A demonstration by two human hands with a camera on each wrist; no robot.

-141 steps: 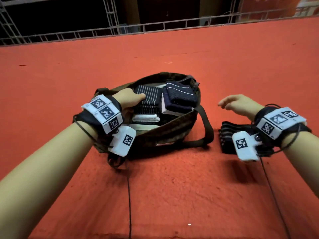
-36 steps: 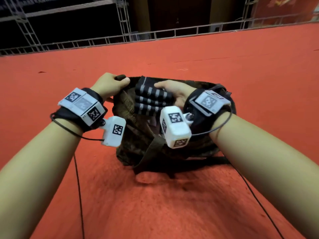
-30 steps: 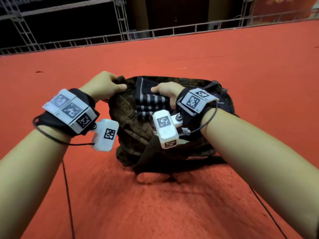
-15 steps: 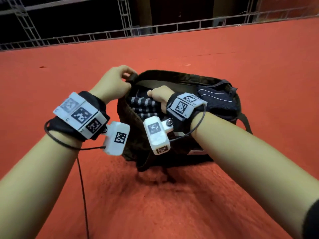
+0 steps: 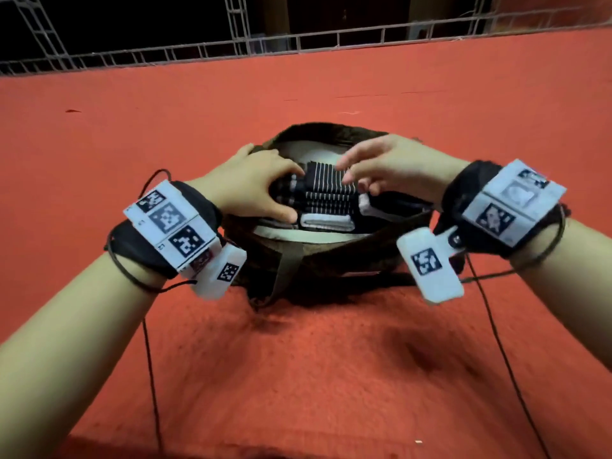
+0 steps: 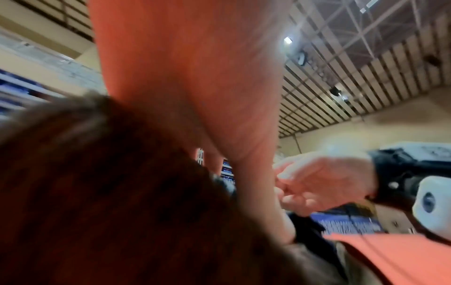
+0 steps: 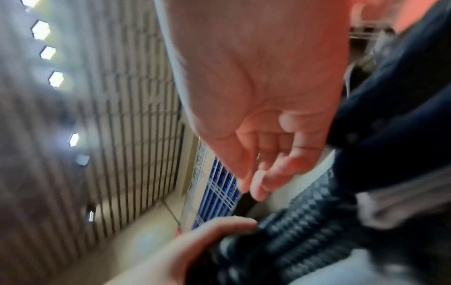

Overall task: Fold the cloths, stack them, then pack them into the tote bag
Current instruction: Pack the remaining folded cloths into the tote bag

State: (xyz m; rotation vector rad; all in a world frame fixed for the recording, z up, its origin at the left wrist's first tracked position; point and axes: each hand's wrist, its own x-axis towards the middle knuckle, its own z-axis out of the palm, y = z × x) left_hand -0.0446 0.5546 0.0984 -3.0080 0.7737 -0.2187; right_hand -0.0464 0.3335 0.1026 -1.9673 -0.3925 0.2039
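Observation:
The brown tote bag [image 5: 331, 256] stands open on the red surface. Inside it lies a stack of folded black-and-white striped cloths [image 5: 326, 190] over a white cloth [image 5: 326, 223]. My left hand [image 5: 265, 187] grips the stack's left end, thumb in front and fingers over the top. My right hand [image 5: 361, 173] hovers just above the stack with loose, spread fingers, holding nothing. In the right wrist view the right hand [image 7: 256, 173] hangs over the striped cloths [image 7: 292, 231] beside a navy cloth [image 7: 390, 96], and the left hand's fingers [image 7: 195, 241] curl on the stripes.
The red carpeted surface [image 5: 331, 376] spreads all around the bag. A metal truss railing [image 5: 298, 44] runs along its far edge. The bag's strap [image 5: 284, 279] hangs over the near side. Thin cables [image 5: 149, 359] trail from both wrists.
My right hand has let go of the striped cloths and lifted above them. My left hand has left the bag's rim and taken hold of the stack's left end inside the bag.

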